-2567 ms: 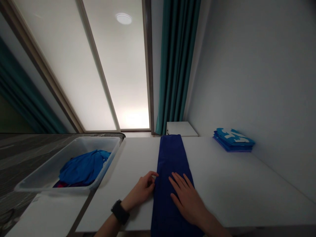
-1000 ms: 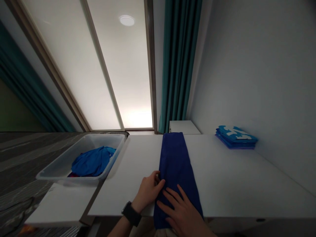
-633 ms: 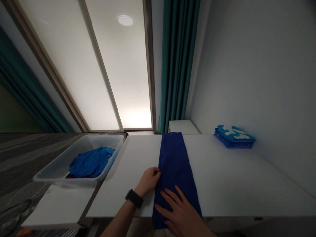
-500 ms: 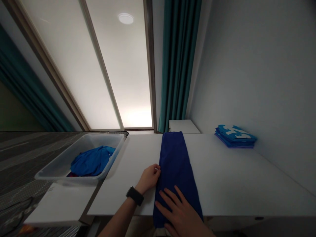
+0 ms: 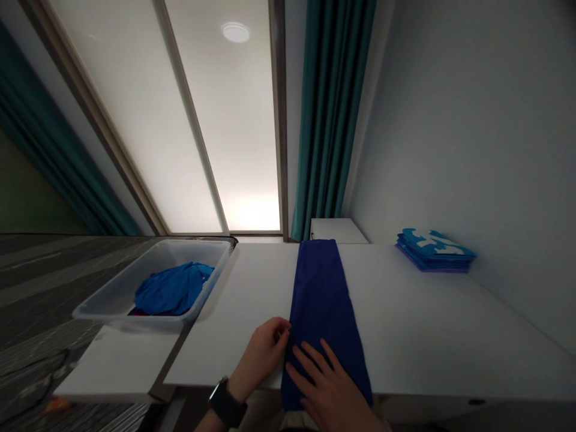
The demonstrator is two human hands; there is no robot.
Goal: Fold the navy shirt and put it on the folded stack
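Note:
A dark blue cloth (image 5: 318, 282), folded into a long strip, runs away from me across the white table, its near end hanging over the front edge. My left hand (image 5: 266, 345), with a black watch on the wrist, is at the cloth's left edge. Its fingers are curled and pinched together at that edge; the fingertips are partly hidden. On the near part of the strip lies my right hand (image 5: 330, 384), flat, fingers spread, holding nothing.
A clear plastic bin (image 5: 96, 307) stands left of the white table (image 5: 427, 336), with a crumpled blue cloth (image 5: 173, 289) inside. Folded blue fabric pieces form a stack (image 5: 434, 252) at the back right, near the wall. A white cabinet (image 5: 337, 231) stands beyond the table's far edge.
My left hand has slid toward me along the cloth's left edge. The right hand stays flat in nearly the same place. The whole view has shifted slightly.

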